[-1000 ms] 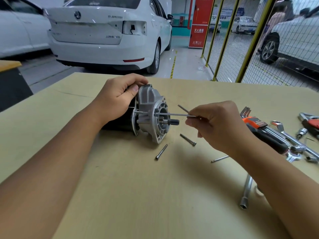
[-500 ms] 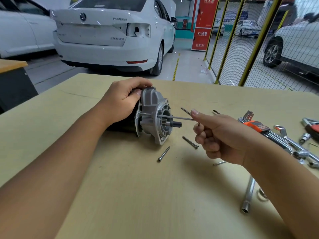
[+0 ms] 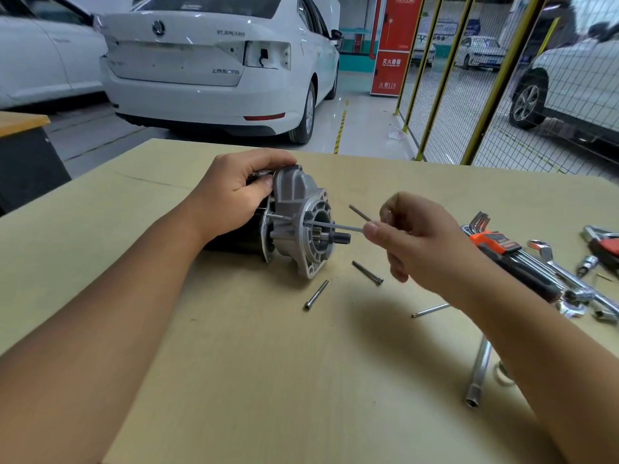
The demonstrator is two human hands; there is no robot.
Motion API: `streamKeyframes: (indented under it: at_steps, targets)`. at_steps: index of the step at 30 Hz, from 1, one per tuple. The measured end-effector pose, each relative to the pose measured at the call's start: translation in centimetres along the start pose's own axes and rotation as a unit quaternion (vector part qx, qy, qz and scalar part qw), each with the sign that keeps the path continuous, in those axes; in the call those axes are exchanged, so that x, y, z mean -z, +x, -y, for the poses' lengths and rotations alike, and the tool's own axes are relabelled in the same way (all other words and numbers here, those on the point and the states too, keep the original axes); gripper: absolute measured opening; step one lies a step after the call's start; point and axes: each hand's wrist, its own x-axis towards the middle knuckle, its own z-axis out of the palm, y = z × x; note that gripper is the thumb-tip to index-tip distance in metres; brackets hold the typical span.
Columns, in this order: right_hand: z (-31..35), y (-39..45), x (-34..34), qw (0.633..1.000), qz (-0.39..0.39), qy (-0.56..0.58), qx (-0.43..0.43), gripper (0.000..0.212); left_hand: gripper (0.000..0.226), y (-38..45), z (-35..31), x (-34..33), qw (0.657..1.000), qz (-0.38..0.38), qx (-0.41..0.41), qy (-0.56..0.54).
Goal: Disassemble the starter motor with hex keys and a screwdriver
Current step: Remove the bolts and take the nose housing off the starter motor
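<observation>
The starter motor [image 3: 298, 226] lies on its side on the wooden table [image 3: 268, 380], its grey aluminium nose housing and pinion shaft facing right. My left hand [image 3: 231, 192] grips the top of its dark body, thumb against the housing. My right hand [image 3: 422, 242] pinches the end of a long thin hex key [image 3: 338, 226], whose shaft runs left through the housing flange into the motor. Three removed long bolts lie on the table: one [image 3: 316, 294] in front of the housing, one [image 3: 367, 272] to its right, one [image 3: 359, 212] behind the hex key.
An orange-holdered hex key set [image 3: 495, 244] lies right of my right hand, with wrenches and sockets [image 3: 569, 283] beyond it. A socket extension bar [image 3: 478, 373] and a thin rod [image 3: 430, 310] lie near my right forearm. White cars stand behind the table.
My right hand has turned on the hex key, fingers opening outward while thumb and forefinger keep the pinch. My left hand and the motor stay in place.
</observation>
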Motion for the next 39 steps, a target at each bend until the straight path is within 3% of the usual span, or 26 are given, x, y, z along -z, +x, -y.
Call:
streamKeyframes:
  at_steps: [2, 4, 12, 18, 25, 27, 34, 39]
  targets:
    - [-0.1, 0.1, 0.1, 0.962, -0.052, -0.209, 0.165, 0.035, 0.043, 0.0, 0.0, -0.1, 1.000, 0.005, 0.000, 0.001]
    - [0.1, -0.1, -0.1, 0.952, -0.062, -0.213, 0.210, 0.038, 0.044, 0.0, 0.0, -0.1, 1.000, 0.009, 0.001, 0.001]
    - [-0.2, -0.7, -1.8, 0.991, -0.051, -0.069, 0.105, 0.016, 0.053, -0.2, -0.2, 0.1, 0.999, 0.035, 0.025, 0.026]
    - [0.2, -0.8, -1.7, 0.984, -0.057, -0.123, 0.118, 0.014, 0.054, -0.3, 0.0, 0.1, 0.998, 0.039, 0.051, 0.028]
    - [1.1, -0.9, -0.6, 0.972, -0.080, -0.162, 0.151, 0.007, 0.019, -0.3, -0.3, 0.5, 0.999, 0.014, 0.027, 0.009]
    - [1.1, -0.9, -0.4, 0.972, -0.084, -0.158, 0.152, 0.006, 0.009, -0.4, -0.1, 0.7, 0.999, 0.036, 0.019, 0.016]
    - [0.9, -0.7, -0.4, 0.974, -0.100, -0.141, 0.148, 0.010, 0.010, -0.3, 0.2, 1.3, 0.989, 0.146, 0.023, -0.007]
    - [0.7, -0.6, -0.3, 0.982, -0.092, -0.108, 0.124, 0.009, 0.006, -0.2, -0.1, 1.5, 0.984, 0.173, 0.034, -0.003]
